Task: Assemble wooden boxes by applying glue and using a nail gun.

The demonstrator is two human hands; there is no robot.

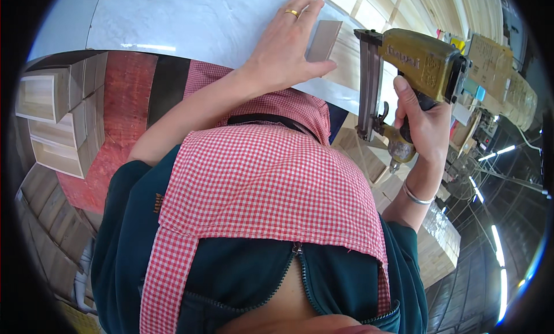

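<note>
My right hand (pixel 424 117) is wrapped around the handle of a gold-and-black pneumatic nail gun (pixel 418 62). The gun is raised at the right, its long grey magazine (pixel 370 83) on the side toward my left hand. My left hand (pixel 288 42) lies with fingers stretched out at the edge of a pale, shiny work table (pixel 190 22). Between its thumb and forefinger is a small flat wooden piece (pixel 324 40); the thumb reaches along its near end. Whether the palm presses on the piece cannot be seen.
Light wooden boards (pixel 398 5) lie along the far right. Stacked wooden boxes or drawers (pixel 57 109) stand at the left beside a red board (pixel 124 103). Cardboard boxes (pixel 490 62) are behind the nail gun. More wood pieces (pixel 360 155) sit below the gun.
</note>
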